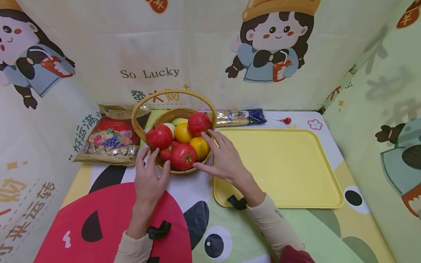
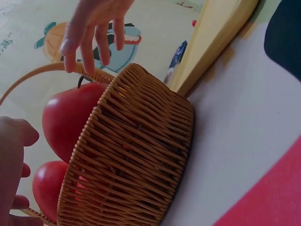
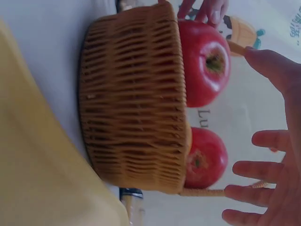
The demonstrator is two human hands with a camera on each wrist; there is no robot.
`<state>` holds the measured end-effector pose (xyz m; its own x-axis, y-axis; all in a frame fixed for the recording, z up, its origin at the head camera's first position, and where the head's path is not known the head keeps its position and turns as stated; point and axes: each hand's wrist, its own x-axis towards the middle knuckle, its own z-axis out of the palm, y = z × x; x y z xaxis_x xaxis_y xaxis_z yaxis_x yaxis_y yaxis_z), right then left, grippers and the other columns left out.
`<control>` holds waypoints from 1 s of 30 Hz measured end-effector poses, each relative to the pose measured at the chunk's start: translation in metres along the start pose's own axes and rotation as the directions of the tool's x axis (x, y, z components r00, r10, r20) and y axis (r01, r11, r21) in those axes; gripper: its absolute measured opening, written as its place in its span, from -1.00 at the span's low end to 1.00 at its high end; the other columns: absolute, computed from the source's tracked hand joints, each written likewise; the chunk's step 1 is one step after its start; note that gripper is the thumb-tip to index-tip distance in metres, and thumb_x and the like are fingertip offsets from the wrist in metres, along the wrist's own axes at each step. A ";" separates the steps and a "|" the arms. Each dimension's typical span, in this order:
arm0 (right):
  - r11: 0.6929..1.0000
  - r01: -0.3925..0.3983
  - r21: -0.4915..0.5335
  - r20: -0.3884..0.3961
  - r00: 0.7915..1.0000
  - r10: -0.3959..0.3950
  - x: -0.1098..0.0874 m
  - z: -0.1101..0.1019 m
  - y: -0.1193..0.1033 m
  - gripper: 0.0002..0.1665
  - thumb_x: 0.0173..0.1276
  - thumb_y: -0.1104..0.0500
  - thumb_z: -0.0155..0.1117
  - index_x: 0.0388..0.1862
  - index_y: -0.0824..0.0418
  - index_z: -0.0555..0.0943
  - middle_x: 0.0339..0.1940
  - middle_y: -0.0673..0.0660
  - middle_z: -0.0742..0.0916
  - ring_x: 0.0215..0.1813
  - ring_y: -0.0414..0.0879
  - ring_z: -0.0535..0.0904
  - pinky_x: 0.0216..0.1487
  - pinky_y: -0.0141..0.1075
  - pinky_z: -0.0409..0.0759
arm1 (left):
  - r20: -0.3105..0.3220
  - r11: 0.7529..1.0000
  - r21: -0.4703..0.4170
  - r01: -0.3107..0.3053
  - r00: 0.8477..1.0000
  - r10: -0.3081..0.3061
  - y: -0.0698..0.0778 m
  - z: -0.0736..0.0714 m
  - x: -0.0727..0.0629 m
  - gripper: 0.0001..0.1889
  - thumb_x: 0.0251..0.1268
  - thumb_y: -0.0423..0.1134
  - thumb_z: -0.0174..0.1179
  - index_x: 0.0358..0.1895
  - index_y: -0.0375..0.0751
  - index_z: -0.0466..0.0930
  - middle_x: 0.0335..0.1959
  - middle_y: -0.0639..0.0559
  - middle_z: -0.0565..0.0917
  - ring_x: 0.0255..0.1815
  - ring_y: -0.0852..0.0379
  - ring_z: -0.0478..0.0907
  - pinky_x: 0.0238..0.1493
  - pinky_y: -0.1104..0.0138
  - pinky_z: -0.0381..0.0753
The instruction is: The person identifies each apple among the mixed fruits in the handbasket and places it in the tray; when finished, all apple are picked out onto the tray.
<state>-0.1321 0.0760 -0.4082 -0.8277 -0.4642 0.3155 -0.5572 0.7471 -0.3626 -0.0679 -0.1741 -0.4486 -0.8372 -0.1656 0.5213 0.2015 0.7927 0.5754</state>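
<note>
A wicker basket (image 1: 179, 172) with a tall arched handle (image 1: 174, 92) holds several red apples (image 1: 183, 156), yellow-orange fruits (image 1: 199, 147) and, further back, paler fruit partly hidden. At its front left, my left hand (image 1: 149, 182) hovers with spread fingers, nearest to an apple. On the other side, my right hand (image 1: 227, 157) reaches over the right rim, its fingers spread beside the fruit. In the right wrist view the fingers of the right hand (image 3: 277, 174) stand apart from the apples (image 3: 207, 157). Neither hand holds anything.
A yellow tray (image 1: 279, 168) lies right of the basket. To the left leans a candy bag (image 1: 113, 137). Behind are a long packet (image 1: 241, 117) and a small red lollipop (image 1: 287, 120). Printed cloth walls (image 1: 204, 54) enclose the table on three sides.
</note>
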 end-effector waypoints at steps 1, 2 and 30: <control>1.000 0.010 0.004 0.003 1.000 -0.010 0.001 0.002 -0.001 0.13 0.12 -0.47 0.31 0.56 0.02 0.28 0.56 0.14 0.36 0.55 0.09 0.26 0.50 0.09 0.33 | -0.004 1.000 -0.007 0.007 1.000 -0.007 -0.001 0.001 -0.001 -0.41 0.26 -0.10 0.31 0.31 -0.28 0.50 0.41 -0.35 0.34 0.44 -0.21 0.29 0.17 -0.20 0.50; 1.000 0.020 0.006 0.005 1.000 -0.020 0.002 0.004 -0.002 0.12 0.12 -0.46 0.31 0.56 0.03 0.28 0.55 0.14 0.37 0.54 0.09 0.27 0.50 0.08 0.33 | -0.004 1.000 -0.016 0.017 1.000 -0.018 -0.002 0.001 -0.001 -0.42 0.26 -0.11 0.31 0.31 -0.29 0.50 0.41 -0.34 0.33 0.44 -0.20 0.28 0.18 -0.21 0.48; 0.980 0.183 0.079 0.004 0.983 -0.184 0.019 0.044 -0.020 0.09 0.03 -0.37 0.46 0.47 0.09 0.38 0.39 0.10 0.53 0.40 0.00 0.44 0.48 0.03 0.38 | -0.003 0.981 -0.061 0.182 0.983 -0.183 -0.026 0.018 -0.013 -0.57 0.45 -0.18 0.11 0.28 -0.32 0.50 0.29 -0.30 0.40 0.25 -0.24 0.47 0.16 -0.15 0.58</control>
<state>-0.1396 0.0312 -0.4331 -0.7110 -0.5959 0.3733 -0.7031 0.6092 -0.3667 -0.0714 -0.1823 -0.4813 -0.8582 -0.3096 0.4096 0.0763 0.7119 0.6981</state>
